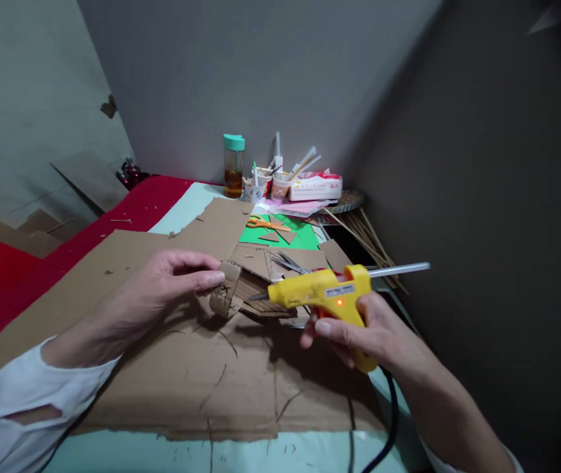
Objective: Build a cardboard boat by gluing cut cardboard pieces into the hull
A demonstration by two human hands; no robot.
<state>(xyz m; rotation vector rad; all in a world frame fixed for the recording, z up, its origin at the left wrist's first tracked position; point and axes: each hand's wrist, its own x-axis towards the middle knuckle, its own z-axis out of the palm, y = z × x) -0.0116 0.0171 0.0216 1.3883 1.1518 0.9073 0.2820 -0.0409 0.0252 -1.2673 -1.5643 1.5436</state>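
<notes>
Left hand (167,279) pinching cardboard piece (230,281) by its edge, left of glue gun (314,290) | right hand (383,332) curled round gun | open cardboard sheet (162,387) nearside of gun

Bare hands: two, the left hand (177,280) and the right hand (381,328). Yellow plastic glue gun (305,289): one. Curled brown cardboard strip (221,305): one. Scissors: two pairs, one orange-handled (259,223), one steel-bladed (292,264). Clear bottle with teal lid (234,164): one. White-and-red tissue packet (313,190): one. Bright green sheet (307,236): one. Patterned paper cups (280,190): I make out at least two from here.
</notes>
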